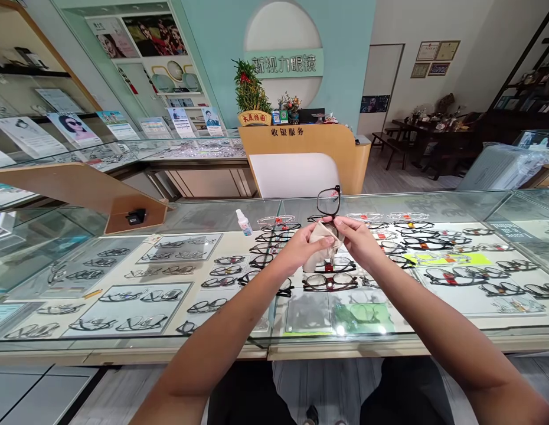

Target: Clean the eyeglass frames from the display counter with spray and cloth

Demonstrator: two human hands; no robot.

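While the dark-rimmed glasses (329, 202) are held up above the glass counter (345, 352), one lens poking over the fingers, main risk IMO is a drop: L hand (312, 243) is closed on the pale cloth (319, 252), R hand (355, 237) is pinched on the frame w/ the cloth right beside its fingers, so if the cloth bunches or a fingertip slips, the glasses could fall & hit the glass top, scratching a lens or chipping the pane. Twisting's the other worry: if the hands push opp. ways, the bridge or a hinge might bend. Bare fingertips near the lens could leave smudges, & any grit in the cloth could scratch. White spray bottle (244, 223) looks to be standing on the counter, off to the L of the hands, so a wide swing of that arm might knock it over. Hard to see: other lens is prob. behind cloth & fingers, temples can't be made out, & can't tell exactly which fingertips touch the rim vs. only cloth. Bottle label's too small to read. Display frames (330, 282) below are partly blocked by both forearms (239, 310), & glare spots (340, 329) wash out bits near the front edge.
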